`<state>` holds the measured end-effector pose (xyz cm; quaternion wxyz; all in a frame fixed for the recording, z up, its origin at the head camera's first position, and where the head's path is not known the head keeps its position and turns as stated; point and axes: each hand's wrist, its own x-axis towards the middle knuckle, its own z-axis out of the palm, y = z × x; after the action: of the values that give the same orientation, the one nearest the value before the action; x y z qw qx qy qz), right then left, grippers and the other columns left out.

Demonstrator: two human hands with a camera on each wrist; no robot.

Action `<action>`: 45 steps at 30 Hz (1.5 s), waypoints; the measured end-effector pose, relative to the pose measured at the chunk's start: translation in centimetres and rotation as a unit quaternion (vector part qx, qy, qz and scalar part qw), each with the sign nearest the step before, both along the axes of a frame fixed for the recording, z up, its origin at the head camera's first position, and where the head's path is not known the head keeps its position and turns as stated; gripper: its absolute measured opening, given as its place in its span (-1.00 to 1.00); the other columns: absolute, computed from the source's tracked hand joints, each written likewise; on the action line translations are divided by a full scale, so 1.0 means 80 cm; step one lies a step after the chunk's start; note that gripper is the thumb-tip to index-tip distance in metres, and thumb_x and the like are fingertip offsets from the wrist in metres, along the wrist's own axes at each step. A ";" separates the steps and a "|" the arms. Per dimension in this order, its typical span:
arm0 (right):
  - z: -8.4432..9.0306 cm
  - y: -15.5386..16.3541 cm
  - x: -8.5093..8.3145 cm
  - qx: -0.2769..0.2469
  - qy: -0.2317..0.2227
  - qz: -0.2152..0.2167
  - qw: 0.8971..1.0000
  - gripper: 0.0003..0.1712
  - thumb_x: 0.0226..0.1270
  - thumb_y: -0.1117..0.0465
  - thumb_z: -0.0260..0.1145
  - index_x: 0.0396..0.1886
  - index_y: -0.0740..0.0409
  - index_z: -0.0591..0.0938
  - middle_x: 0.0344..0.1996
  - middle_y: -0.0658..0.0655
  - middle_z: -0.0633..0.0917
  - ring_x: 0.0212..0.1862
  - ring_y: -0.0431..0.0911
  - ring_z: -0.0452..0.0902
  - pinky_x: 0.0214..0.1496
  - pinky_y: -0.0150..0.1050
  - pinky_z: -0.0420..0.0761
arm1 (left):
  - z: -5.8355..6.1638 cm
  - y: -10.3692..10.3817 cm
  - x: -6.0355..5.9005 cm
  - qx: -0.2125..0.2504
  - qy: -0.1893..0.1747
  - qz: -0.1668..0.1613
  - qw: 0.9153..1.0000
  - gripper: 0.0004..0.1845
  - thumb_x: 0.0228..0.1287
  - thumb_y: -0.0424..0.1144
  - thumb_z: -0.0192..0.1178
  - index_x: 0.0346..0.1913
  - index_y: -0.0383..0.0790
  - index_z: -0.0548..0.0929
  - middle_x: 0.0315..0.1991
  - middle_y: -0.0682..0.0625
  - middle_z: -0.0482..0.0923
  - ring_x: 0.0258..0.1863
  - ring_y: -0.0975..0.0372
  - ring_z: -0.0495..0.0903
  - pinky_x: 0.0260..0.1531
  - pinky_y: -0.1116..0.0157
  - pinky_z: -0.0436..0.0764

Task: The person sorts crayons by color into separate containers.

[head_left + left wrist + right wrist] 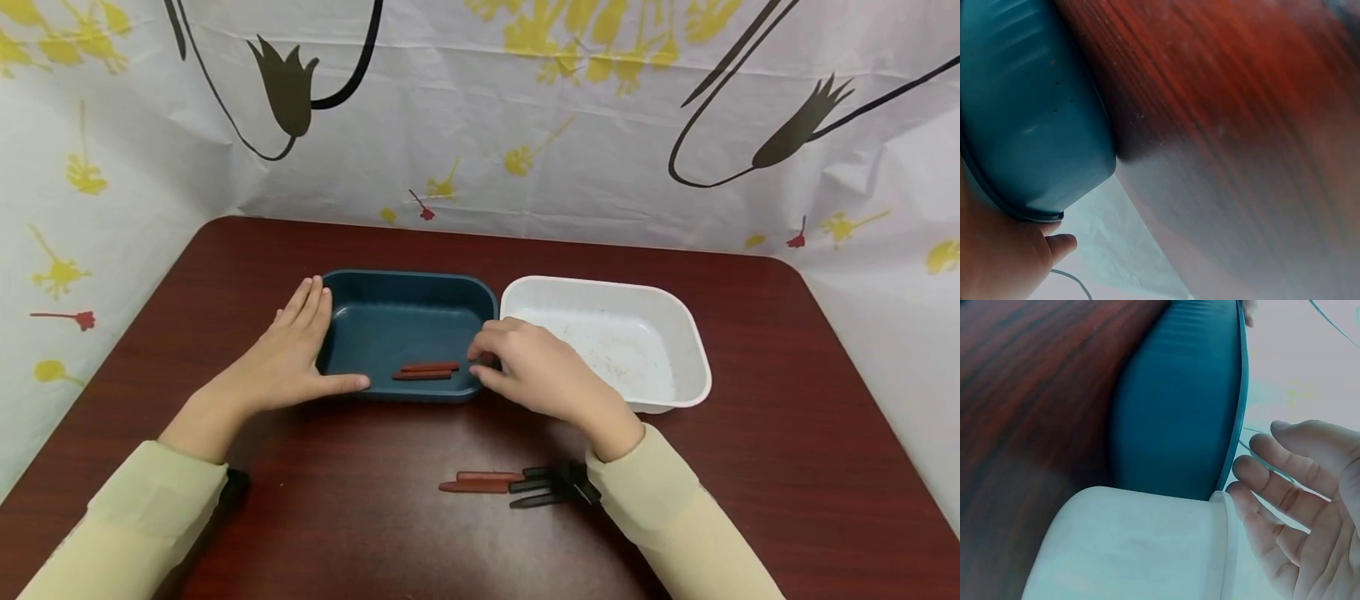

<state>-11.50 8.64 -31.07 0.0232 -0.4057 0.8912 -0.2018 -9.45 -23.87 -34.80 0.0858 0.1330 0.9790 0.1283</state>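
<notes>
The right hand (pixel 536 371) was held loosely curled over the near right corner of the teal tray (pixel 408 333), apparently empty. The left hand (pixel 292 358) was laid flat against the tray's left wall. Two brown sticks (pixel 426 371) lay inside, just beside the right fingertips. The step was judged a placing just finished; next, the sticks on the table (pixel 480 482), near the right wrist, would need fetching.

Right hand (pixel 525 367) hides the teal tray's (pixel 405 321) corner.
</notes>
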 end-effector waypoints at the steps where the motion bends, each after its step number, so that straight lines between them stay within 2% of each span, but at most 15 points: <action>1: 0.000 0.002 0.002 -0.002 0.001 0.001 1.000 -0.86 0.32 0.20 0.39 -0.17 0.11 0.74 -0.23 0.00 0.70 -0.19 -0.13 0.61 -0.11 -0.24 0.63 | 0.000 0.000 0.000 0.000 0.000 0.000 1.000 0.39 0.07 0.52 0.15 0.54 -0.47 -0.26 0.59 -0.27 -0.51 0.60 -0.13 -0.47 0.39 -0.35 0.02; 16: -0.003 0.030 0.037 -0.011 0.023 0.002 1.000 -0.91 0.30 0.15 0.40 -0.23 -0.01 0.74 -0.26 -0.13 0.70 -0.20 -0.25 0.55 -0.14 -0.31 0.61 | 0.003 -0.002 -0.003 -0.001 -0.003 0.002 1.000 0.40 0.07 0.53 0.15 0.55 -0.44 -0.30 0.59 -0.24 -0.55 0.59 -0.11 -0.49 0.39 -0.34 0.01; 24: -0.016 0.035 0.055 0.011 0.023 0.041 0.999 -0.94 0.27 0.16 0.42 -0.27 -0.03 0.72 -0.36 -0.15 0.63 -0.27 -0.29 0.51 -0.18 -0.35 0.59 | 0.005 -0.002 -0.005 -0.003 0.000 -0.003 1.000 0.40 0.07 0.53 0.15 0.55 -0.42 -0.32 0.59 -0.23 -0.55 0.60 -0.10 -0.49 0.40 -0.34 0.01; 27: -0.021 0.031 0.058 0.038 0.012 0.054 0.998 -0.96 0.27 0.14 0.42 -0.30 -0.06 0.72 -0.38 -0.16 0.61 -0.31 -0.30 0.49 -0.21 -0.36 0.59 | 0.005 -0.003 -0.005 -0.002 -0.002 -0.004 1.000 0.40 0.07 0.53 0.15 0.55 -0.42 -0.32 0.60 -0.22 -0.55 0.60 -0.10 -0.49 0.40 -0.34 0.01; 34: -0.036 0.018 0.061 0.103 -0.056 0.065 0.991 -0.95 0.24 0.15 0.43 -0.31 -0.03 0.73 -0.33 -0.13 0.68 -0.22 -0.27 0.56 -0.20 -0.34 0.62 | 0.002 -0.004 -0.005 -0.003 -0.004 -0.005 1.000 0.40 0.07 0.53 0.15 0.55 -0.43 -0.30 0.60 -0.23 -0.54 0.60 -0.10 -0.49 0.40 -0.34 0.00; 39: -0.044 0.012 0.060 0.136 -0.068 0.077 0.985 -0.93 0.22 0.13 0.45 -0.39 -0.04 0.70 -0.37 -0.16 0.65 -0.24 -0.28 0.53 -0.24 -0.34 0.58 | 0.001 -0.003 -0.004 0.001 -0.005 -0.003 1.000 0.40 0.06 0.52 0.17 0.55 -0.45 -0.29 0.60 -0.24 -0.53 0.60 -0.10 -0.48 0.41 -0.34 -0.01; 45: -0.048 0.008 0.059 0.144 -0.075 0.088 0.983 -0.85 0.19 0.15 0.46 -0.51 -0.08 0.64 -0.45 -0.19 0.60 -0.35 -0.32 0.46 -0.32 -0.39 0.53 | 0.001 -0.001 -0.003 0.001 -0.007 -0.001 1.000 0.40 0.06 0.53 0.16 0.55 -0.45 -0.29 0.60 -0.24 -0.52 0.60 -0.10 -0.48 0.41 -0.33 -0.01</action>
<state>-6.75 9.26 -34.93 0.1654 -0.4584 0.8676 -0.0984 -9.67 -23.98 -34.73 0.0925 0.1333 0.9782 0.1296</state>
